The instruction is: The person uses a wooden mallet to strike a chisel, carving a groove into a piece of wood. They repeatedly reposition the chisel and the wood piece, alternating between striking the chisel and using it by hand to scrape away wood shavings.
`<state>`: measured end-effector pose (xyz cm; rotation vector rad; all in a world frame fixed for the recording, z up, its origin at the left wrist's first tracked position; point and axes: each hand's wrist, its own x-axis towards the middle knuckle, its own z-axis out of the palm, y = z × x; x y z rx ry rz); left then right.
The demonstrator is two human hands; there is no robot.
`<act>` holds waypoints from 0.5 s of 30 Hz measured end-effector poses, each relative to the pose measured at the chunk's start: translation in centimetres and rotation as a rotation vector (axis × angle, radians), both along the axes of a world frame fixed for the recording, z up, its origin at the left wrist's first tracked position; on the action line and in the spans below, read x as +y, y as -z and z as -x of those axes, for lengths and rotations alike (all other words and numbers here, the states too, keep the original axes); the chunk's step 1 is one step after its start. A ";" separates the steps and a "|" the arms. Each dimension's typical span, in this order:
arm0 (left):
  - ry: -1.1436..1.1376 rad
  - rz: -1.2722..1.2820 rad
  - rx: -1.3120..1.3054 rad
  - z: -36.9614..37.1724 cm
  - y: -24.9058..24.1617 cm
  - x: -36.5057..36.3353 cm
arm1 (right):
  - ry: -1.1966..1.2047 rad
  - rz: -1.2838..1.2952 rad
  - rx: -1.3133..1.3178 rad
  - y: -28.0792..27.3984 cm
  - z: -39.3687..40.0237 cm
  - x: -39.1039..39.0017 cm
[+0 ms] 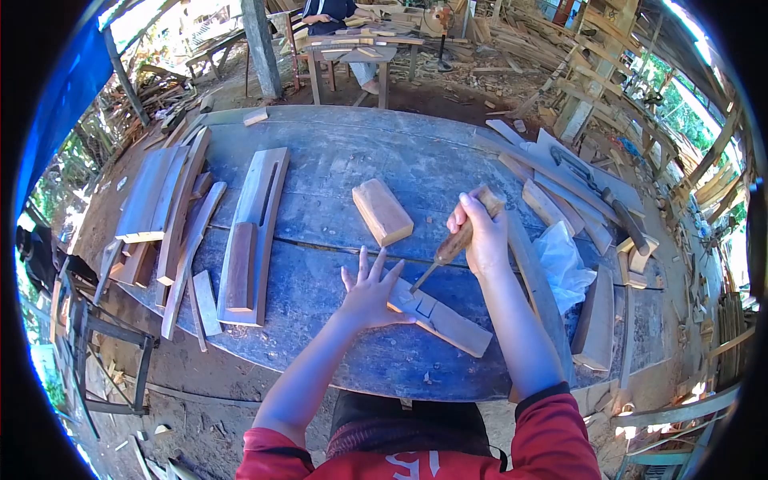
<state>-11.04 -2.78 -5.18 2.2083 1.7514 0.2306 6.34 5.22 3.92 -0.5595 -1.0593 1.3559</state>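
A flat wooden piece [452, 326] with dark marked lines lies at an angle on the blue table near its front edge. My left hand [373, 296] rests on its left end, fingers spread. In my right hand [483, 234] is a wooden-handled chisel [454, 245], its thin metal blade slanting down to the piece beside the marks. The fingers are wrapped round the handle. Just beyond my left hand sits a thick wooden block [382, 212].
Long wooden parts [260, 240] and stacked boards [152, 196] lie on the left of the table [336, 144]. On the right are a plastic bag [562, 264], wood strips and a clamp [572, 164]. A person [328, 14] sits at a far bench.
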 end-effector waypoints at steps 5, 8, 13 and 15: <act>-0.014 0.025 -0.015 -0.1 0.5 0.1 | 0.060 0.070 0.188 0.9 -1.0 0.4; -0.026 0.033 -0.042 -0.1 0.4 0.1 | 0.105 0.154 0.214 2.0 -2.1 1.2; -0.042 0.060 -0.052 -0.2 0.0 0.2 | 0.191 0.287 0.216 3.8 -3.5 2.4; -0.044 0.069 -0.054 -0.1 0.0 0.2 | 0.208 0.309 0.245 4.5 -3.9 2.7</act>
